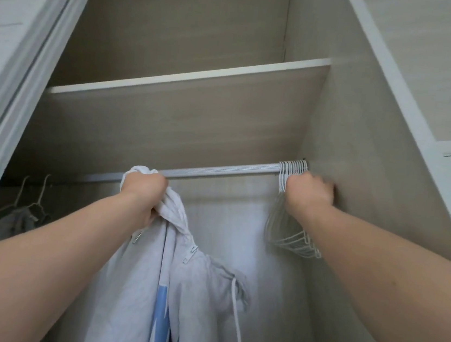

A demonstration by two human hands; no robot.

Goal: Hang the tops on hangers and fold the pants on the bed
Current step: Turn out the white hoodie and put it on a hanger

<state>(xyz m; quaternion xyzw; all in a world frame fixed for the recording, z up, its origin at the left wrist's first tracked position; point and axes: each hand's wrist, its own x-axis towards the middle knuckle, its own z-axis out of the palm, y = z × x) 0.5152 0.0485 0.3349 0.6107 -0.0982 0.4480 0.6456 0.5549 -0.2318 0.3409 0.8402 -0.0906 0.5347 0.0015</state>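
Bedroom wardrobe, likely: rail [218, 171], hangers [289, 207].

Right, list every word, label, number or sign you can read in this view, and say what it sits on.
None can be read.
White zip-up top held bunched in the left hand: blue blocks on the front, cut off at the frame edge, no letters legible.
White hangers under the right hand, rail and wardrobe shelf: no markings visible.

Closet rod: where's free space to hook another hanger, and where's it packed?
Free: the rod between the left hand, gripping the white hoodie, and the empty white hangers. Crowded: the rod's right end, hangers bunched against the side wall, right hand on them. Far left, two hung garments.
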